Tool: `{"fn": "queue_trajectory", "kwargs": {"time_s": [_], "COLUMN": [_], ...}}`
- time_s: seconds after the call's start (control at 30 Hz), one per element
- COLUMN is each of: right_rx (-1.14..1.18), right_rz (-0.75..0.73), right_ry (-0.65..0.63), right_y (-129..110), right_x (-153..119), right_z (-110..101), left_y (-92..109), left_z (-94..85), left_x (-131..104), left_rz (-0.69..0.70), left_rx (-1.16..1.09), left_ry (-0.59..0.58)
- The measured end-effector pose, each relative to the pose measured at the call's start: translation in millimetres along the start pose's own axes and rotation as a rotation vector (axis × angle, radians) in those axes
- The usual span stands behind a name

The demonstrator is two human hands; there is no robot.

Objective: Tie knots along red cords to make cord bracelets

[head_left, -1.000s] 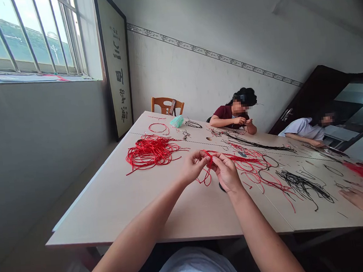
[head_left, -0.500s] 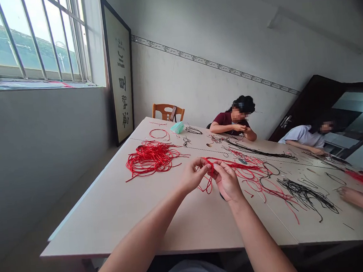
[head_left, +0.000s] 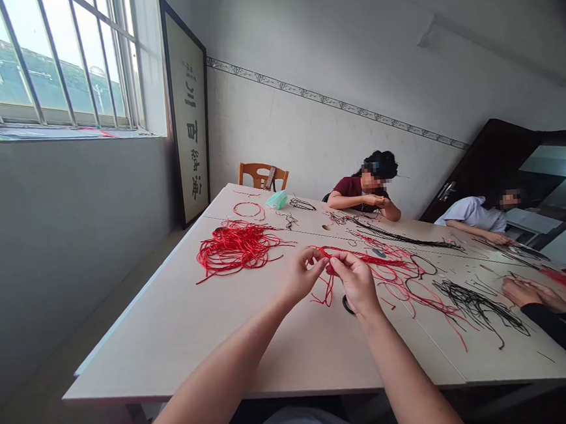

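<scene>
Both my hands meet over the middle of the table, pinching a red cord (head_left: 329, 290) whose loops and ends hang below the fingers. My left hand (head_left: 303, 274) has thumb and forefinger closed on it. Close beside it, my right hand (head_left: 355, 279) pinches the same cord; the exact knot or crossing is hidden by the fingertips. Behind my hands lies a bundle of long red cords (head_left: 385, 259). A black ring-shaped coil (head_left: 348, 305) rests on the table by my right wrist.
A pile of red cords (head_left: 239, 247) lies at left, with a green plastic bag (head_left: 277, 200) behind it. Black cords (head_left: 481, 304) spread at right, near a co-worker's hands (head_left: 534, 293). Two other people sit across the table (head_left: 200, 349). A wooden chair (head_left: 263, 174) stands behind.
My right hand has shifted slightly and its fingers have closed further at the cord. The hanging loops have moved a little. At right, the co-worker's two hands have come together into view.
</scene>
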State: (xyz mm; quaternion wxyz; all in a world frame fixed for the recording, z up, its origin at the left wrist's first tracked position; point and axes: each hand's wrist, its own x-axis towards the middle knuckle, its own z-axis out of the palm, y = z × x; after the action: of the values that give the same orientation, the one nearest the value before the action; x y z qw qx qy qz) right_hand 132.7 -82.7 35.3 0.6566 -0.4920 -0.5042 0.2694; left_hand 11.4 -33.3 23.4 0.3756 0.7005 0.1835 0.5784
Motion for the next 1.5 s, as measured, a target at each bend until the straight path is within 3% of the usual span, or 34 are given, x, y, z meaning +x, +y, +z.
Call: {"fn": "queue_trajectory", "kwargs": {"time_s": [0.2, 0.37, 0.47, 0.57, 0.7, 0.77, 0.97, 1.2, 1.5], "right_rx": [-0.239, -0.682, -0.752, -0.563, -0.17, -0.12, -0.352, 0.25, 0.44], "right_rz": [-0.086, -0.424, -0.507, -0.323, -0.025, 0.005, -0.112, 0.221, 0.299], "right_ry": [0.025, 0.099, 0.088, 0.022, -0.085, -0.083, -0.045, -0.173, -0.166], "right_y": [3, -6, -11, -11, -3, -1, -8, -2, 0], "right_x": [0, -4, -5, 0, 8, 9, 5, 9, 5], "right_z": [-1, 3, 4, 2, -4, -6, -3, -7, -6], "left_y": [-2, -4, -3, -1, -2, -4, -6, -3, -1], "left_z": [0.1, 2.9, 3.8, 3.1, 2.4, 3.0, 4.3, 1.1, -1.0], "left_x": [0, -1, -1, -1, 1, 2, 0, 1, 3], "left_rz": [-0.091, -0.195, -0.341, -0.458, -0.476, -0.456, -0.456, -0.498, -0.388], "left_rx": [-0.016, -0.147, -0.371, -0.506, -0.552, -0.576, -0.551, -0.619, -0.681], "left_ry": [-0.02, -0.01, -0.032, -0.051, -0.075, -0.109, -0.114, -0.097, -0.122]}}
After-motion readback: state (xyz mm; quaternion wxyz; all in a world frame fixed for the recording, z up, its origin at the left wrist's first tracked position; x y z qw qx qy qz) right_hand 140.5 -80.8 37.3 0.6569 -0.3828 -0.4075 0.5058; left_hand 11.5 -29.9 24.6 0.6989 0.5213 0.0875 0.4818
